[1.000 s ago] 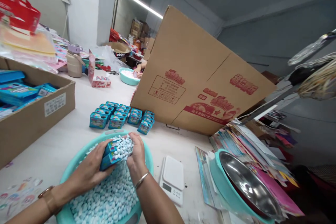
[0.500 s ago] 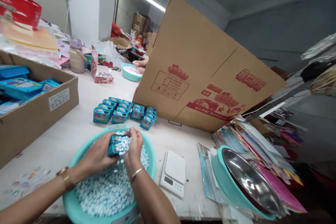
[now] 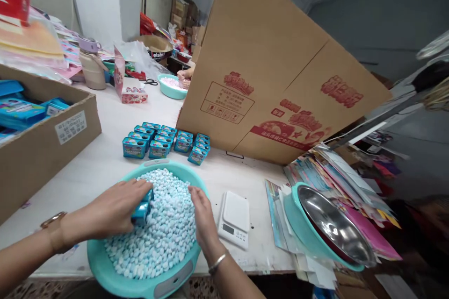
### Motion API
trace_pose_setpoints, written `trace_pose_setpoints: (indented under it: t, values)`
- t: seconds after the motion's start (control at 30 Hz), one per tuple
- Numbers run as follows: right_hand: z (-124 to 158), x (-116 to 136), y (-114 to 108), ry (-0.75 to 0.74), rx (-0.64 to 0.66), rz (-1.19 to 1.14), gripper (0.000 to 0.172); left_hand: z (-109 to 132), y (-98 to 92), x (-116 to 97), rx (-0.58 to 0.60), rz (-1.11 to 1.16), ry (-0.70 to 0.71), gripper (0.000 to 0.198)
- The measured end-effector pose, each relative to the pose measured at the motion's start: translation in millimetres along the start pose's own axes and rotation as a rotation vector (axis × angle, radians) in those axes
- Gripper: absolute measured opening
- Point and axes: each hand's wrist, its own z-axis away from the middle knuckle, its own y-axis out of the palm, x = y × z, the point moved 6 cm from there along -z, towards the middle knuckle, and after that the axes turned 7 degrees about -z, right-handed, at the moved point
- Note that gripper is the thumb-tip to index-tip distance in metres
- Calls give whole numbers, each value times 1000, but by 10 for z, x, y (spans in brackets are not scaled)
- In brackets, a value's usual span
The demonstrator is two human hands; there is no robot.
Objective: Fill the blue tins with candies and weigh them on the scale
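My left hand (image 3: pixel 115 205) is closed around small blue boxes (image 3: pixel 142 211), low over the left part of a turquoise basin (image 3: pixel 96 254). How many boxes it grips is partly hidden by the fingers. Pale blue and white candies (image 3: pixel 157 243) fill the basin. Inside the basin's right rim, my right hand (image 3: pixel 204 215) has its fingers stretched out, touching or just above the candies, with nothing held. Beyond the basin, several blue boxes (image 3: pixel 160 145) stand in short rows on the table.
A white scale (image 3: pixel 235 217) sits right of the basin. Behind stands a large cardboard carton (image 3: pixel 266 70). An open carton (image 3: pixel 38 149) of blue boxes is at left. Farther right are a steel bowl (image 3: pixel 336 224) and stacked printed sheets. Another person's hand (image 3: pixel 185 77) is at a far basin.
My hands have moved apart. The left lowered the blue boxes toward the left; the right released its candies and moved to the basin's right side. The view has shifted slightly.
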Motion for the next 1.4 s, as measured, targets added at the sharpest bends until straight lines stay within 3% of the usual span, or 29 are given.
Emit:
trace_pose_setpoints:
  t: [0.07,0.13,0.23,0.33,0.43,0.53,0.63,0.73,1.0,1.4]
  values:
    - [27,-160,-272,67,-90,49,71,-74,42,-189,202,-162,37,65]
    - [9,-373,-349,116,-163,62,73,-189,85,-383,305,-264,69,63]
    - [-79,-639,-173,101,-255,-13,58,-343,124,-560,275,-269,82,63]
    - [-193,-752,123,86,-289,-201,42,-367,174,-510,210,-218,23,60]
    - [-294,-620,361,49,-250,-381,38,-292,217,-335,65,-110,-90,65]
    - [-366,-293,516,-35,-179,-429,34,-193,239,-175,-204,80,-189,75]
    - [-414,-8,652,-58,-94,-464,29,-132,258,-99,-424,183,-239,75]
    - [-440,135,752,-31,-37,-499,29,-120,238,-65,-555,233,-282,72]
    - [-455,270,798,-45,-10,-438,21,-164,160,-37,-611,239,-254,64]
    - [-425,262,876,-39,-15,-361,10,-222,79,-40,-508,261,-222,66]
